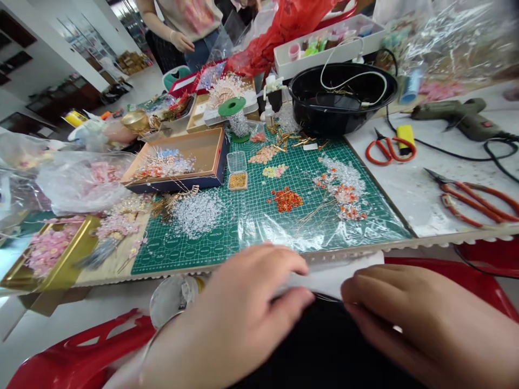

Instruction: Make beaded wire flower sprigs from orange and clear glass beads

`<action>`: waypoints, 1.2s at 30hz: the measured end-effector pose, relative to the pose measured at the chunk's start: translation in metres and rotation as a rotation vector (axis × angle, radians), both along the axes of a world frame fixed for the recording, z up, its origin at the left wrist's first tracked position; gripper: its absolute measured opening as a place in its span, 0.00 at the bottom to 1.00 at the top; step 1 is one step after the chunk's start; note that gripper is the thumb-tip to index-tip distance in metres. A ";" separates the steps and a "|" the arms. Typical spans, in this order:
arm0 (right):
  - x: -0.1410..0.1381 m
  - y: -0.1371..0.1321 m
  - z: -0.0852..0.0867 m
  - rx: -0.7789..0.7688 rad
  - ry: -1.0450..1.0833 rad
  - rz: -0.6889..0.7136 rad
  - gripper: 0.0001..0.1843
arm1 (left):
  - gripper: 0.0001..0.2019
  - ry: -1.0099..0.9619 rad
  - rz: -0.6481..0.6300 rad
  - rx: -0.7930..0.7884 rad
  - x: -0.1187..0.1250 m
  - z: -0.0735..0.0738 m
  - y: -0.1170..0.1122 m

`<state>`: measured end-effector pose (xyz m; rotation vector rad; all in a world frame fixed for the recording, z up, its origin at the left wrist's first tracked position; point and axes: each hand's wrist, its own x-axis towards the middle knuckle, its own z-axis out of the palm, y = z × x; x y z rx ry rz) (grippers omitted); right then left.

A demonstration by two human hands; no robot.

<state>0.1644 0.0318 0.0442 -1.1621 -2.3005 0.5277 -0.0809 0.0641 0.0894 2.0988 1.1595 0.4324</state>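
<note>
Just below the worktop's near edge, the person's left hand (243, 308) and right hand (413, 319) sit close together, fingers curled inward above a black cloth lap (324, 346). A thin wire (326, 297) shows as a fine bright line between them; the fingertips are mostly hidden, so whether either hand pinches it can't be told. A white paper strip (336, 275) lies just behind the hands, and a round clear plastic object (172, 300) sits near the left hand.

Along the scalloped near edge runs a green gridded cutting mat (190, 259) under glossy clear film, heaped with a frothy mound of clear beads (198, 213) and a cluster of orange beads (286, 200). At the near left corner, a gold tray (83, 248) holds pink beaded flowers (51, 249). On the right, a white board carries long orange-handled pliers (470, 200), orange-handled scissors (389, 151) and a dull green glue gun (458, 119).

Toward the far edge sit a glossy black bowl (343, 97) holding white cable and a white tray of small jars (328, 46). Beyond them, a co-worker (178, 27) stands by a crumpled red plastic bag (284, 27).
</note>
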 end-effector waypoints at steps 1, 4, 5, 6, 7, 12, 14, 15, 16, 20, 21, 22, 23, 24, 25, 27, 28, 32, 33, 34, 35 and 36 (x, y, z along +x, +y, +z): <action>-0.006 0.000 0.002 0.021 -0.021 0.043 0.12 | 0.07 -0.003 -0.102 -0.112 0.010 0.000 0.001; -0.007 0.002 0.006 0.028 -0.034 0.073 0.11 | 0.07 -0.120 -0.158 -0.504 0.033 -0.011 0.006; -0.003 0.003 0.005 -0.003 -0.007 0.041 0.09 | 0.09 -0.219 -0.121 -0.652 0.037 -0.016 0.007; 0.002 0.004 0.004 -0.048 0.038 -0.012 0.06 | 0.10 -0.353 -0.072 -0.796 0.040 -0.022 0.008; 0.007 0.005 0.001 -0.103 0.105 -0.085 0.04 | 0.11 -0.511 -0.009 -0.923 0.042 -0.028 0.009; 0.009 0.014 -0.012 -0.579 0.402 -0.179 0.15 | 0.05 -1.195 0.369 -1.060 0.052 -0.037 0.019; -0.001 0.015 -0.014 -0.772 0.407 -0.060 0.16 | 0.06 -1.287 0.447 -1.028 0.057 -0.035 0.022; -0.007 0.015 -0.014 -0.838 0.414 -0.011 0.17 | 0.06 -1.309 0.469 -1.023 0.059 -0.034 0.023; -0.012 0.015 -0.015 -0.876 0.432 0.025 0.16 | 0.07 -1.325 0.485 -1.023 0.061 -0.034 0.024; -0.029 0.016 -0.019 -0.905 0.474 0.101 0.12 | 0.08 -1.383 0.532 -1.041 0.066 -0.034 0.023; -0.031 0.016 -0.021 -0.901 0.477 0.106 0.11 | 0.08 -1.392 0.537 -1.045 0.067 -0.034 0.023; -0.032 0.017 -0.022 -0.902 0.480 0.114 0.11 | 0.08 -1.397 0.535 -1.049 0.066 -0.035 0.023; -0.033 0.017 -0.023 -0.903 0.483 0.119 0.11 | 0.08 -1.398 0.528 -1.049 0.065 -0.035 0.023; -0.033 0.016 -0.025 -0.906 0.492 0.116 0.11 | 0.08 -1.394 0.513 -1.039 0.063 -0.035 0.024; -0.031 0.015 -0.026 -0.892 0.484 0.098 0.12 | 0.07 -1.381 0.493 -1.013 0.060 -0.036 0.025; -0.027 0.012 -0.028 -0.762 0.387 0.030 0.13 | 0.05 -1.322 0.452 -0.916 0.051 -0.036 0.028; -0.023 0.009 -0.029 -0.646 0.309 -0.005 0.13 | 0.05 -1.272 0.435 -0.862 0.045 -0.036 0.030; -0.003 -0.005 -0.028 -0.291 0.049 -0.053 0.14 | 0.05 -0.929 0.363 -0.723 0.021 -0.036 0.036; 0.003 -0.008 -0.026 -0.279 0.027 -0.081 0.14 | 0.05 -0.825 0.336 -0.687 0.016 -0.037 0.037; 0.011 -0.011 -0.024 -0.277 0.015 -0.127 0.14 | 0.06 -0.730 0.310 -0.645 0.013 -0.038 0.036; 0.019 -0.013 -0.022 -0.257 0.028 -0.191 0.13 | 0.07 -0.648 0.288 -0.606 0.010 -0.039 0.036; 0.029 -0.015 -0.021 -0.240 0.054 -0.270 0.11 | 0.08 -0.579 0.268 -0.577 0.008 -0.040 0.034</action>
